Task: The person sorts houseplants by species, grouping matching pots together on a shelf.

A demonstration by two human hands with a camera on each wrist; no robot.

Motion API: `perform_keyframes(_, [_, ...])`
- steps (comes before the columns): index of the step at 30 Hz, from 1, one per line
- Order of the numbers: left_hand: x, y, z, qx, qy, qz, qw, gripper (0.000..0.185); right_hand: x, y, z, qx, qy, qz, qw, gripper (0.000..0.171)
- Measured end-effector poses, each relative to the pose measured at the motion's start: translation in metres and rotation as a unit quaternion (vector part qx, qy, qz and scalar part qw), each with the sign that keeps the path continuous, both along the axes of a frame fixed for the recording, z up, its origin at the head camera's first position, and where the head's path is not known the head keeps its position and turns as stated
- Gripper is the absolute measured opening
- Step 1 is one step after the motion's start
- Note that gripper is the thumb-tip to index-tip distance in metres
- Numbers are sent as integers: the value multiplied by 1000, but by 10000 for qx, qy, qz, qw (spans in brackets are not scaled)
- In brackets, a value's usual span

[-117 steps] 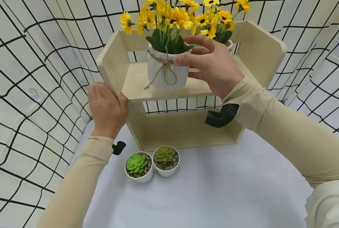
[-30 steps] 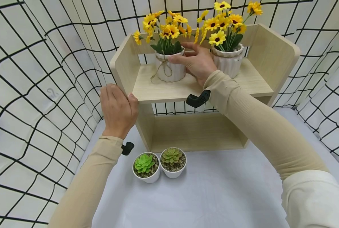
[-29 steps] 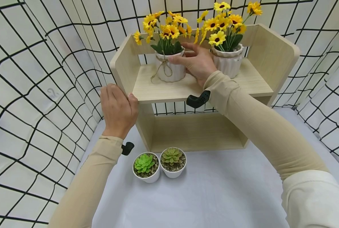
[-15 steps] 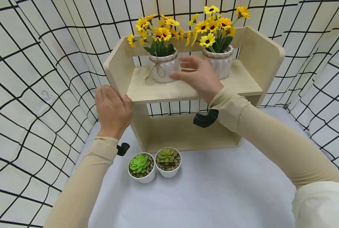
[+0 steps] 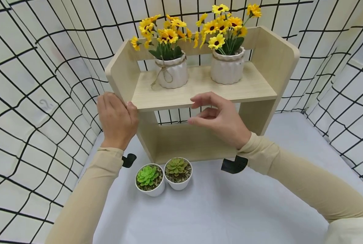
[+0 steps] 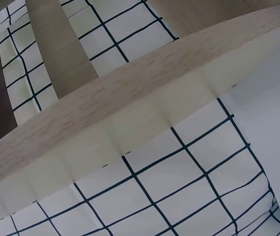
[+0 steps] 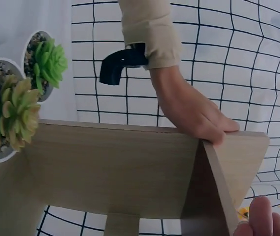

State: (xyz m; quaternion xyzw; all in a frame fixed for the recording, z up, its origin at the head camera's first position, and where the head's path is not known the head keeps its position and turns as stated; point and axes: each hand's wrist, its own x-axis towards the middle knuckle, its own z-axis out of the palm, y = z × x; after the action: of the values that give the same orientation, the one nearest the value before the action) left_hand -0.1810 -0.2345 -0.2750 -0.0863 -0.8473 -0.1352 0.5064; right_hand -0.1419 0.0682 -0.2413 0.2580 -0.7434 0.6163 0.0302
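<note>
We see a light wooden shelf unit [image 5: 199, 91] standing on a counter [image 5: 230, 210] covered in a white cloth. It has two tiers, flat boards with a pale wood grain and side panels with rounded top corners. On its upper shelf stand two white ribbed flower pots: the left pot [image 5: 172, 73] has twine tied round its neck, the right pot [image 5: 228, 69] stands well apart from it, and both hold yellow artificial daisies.

Our left hand [image 5: 117, 120] grips the front edge of the shelf unit's left side panel, fingers curled round it. Our right hand [image 5: 222, 118] hangs released in front of the shelf board, fingers loosely bent, holding nothing. A second ago it was cupped round the left pot; it has since drawn back and down.

In front of the shelf unit, two small round white pots of green succulents [image 5: 163, 173] touch each other on the counter. A black-gridded white sheet [image 5: 47, 84] forms the backdrop.
</note>
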Motion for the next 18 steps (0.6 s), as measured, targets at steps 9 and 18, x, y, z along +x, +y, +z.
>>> perform_keyframes(9, [-1,1,0,-5,111,38,9999,37,13,8,-57,-93,63,462,9989,48])
perform_keyframes(18, [0,1,-1,28,25,72,10000,37,19,5,-104,-35,-221,706,9973,52])
